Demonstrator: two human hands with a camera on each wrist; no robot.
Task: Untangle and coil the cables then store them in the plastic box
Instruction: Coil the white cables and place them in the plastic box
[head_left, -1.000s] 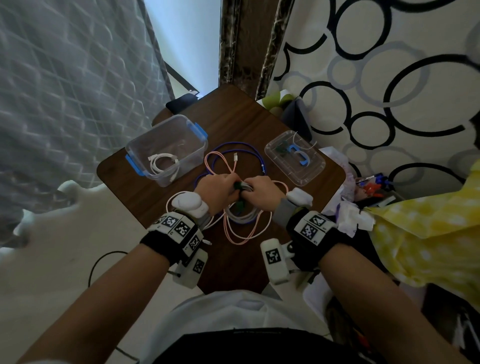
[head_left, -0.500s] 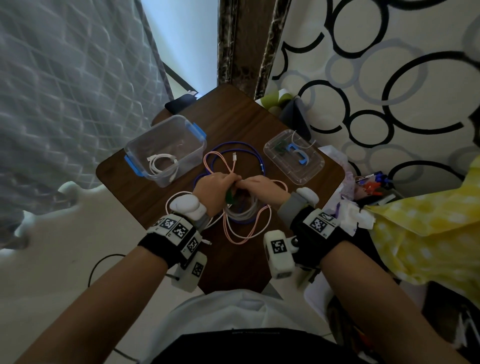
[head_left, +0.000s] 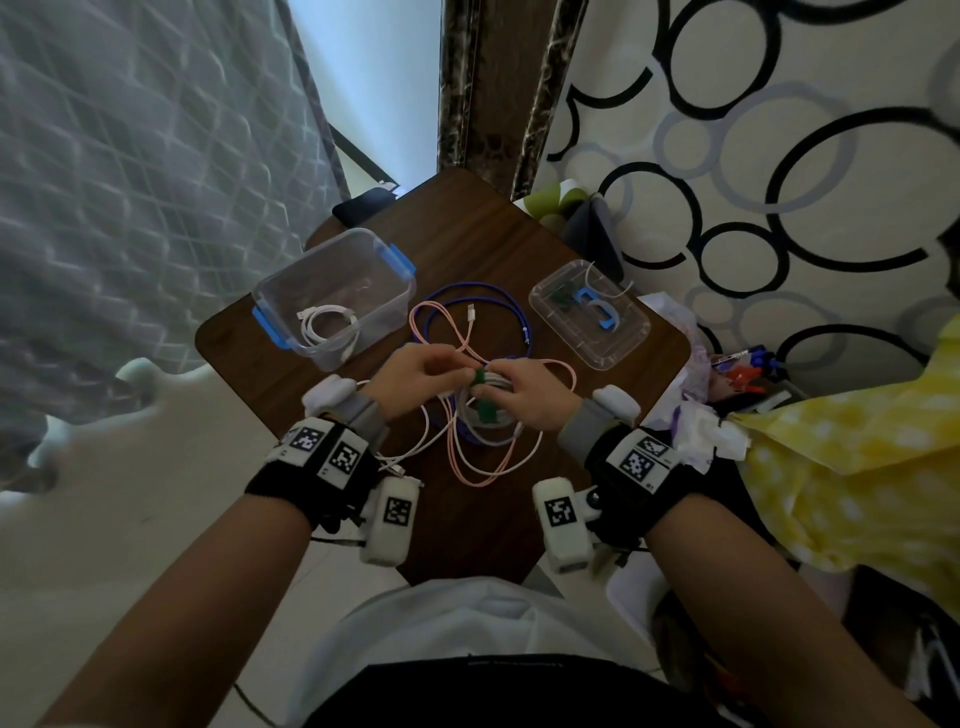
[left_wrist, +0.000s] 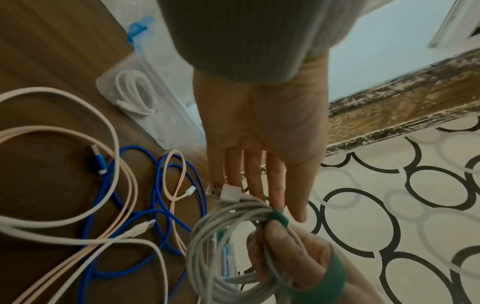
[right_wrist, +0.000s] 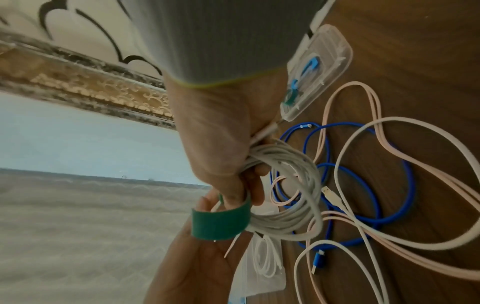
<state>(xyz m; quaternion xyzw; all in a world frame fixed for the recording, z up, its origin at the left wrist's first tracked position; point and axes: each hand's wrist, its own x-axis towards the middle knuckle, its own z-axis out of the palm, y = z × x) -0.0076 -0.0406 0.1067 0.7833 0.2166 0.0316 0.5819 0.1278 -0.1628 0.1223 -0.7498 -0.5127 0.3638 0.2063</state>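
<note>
My right hand grips a coiled grey-white cable just above the brown table. Its thumb presses a green strap looped over the coil. My left hand reaches in from the left with straight fingers, their tips touching the coil beside the strap. A clear plastic box with blue clips stands at the far left, with a coiled white cable in it. Blue, pink and white cables lie tangled under my hands.
The box's clear lid lies upside down at the far right with a blue strap and a green one in it. Crumpled paper and yellow cloth crowd the table's right edge. A dark phone sits at the far corner.
My hands were pressed together over the coil. The left hand has drawn a little to the left, and the green strap now shows between them.
</note>
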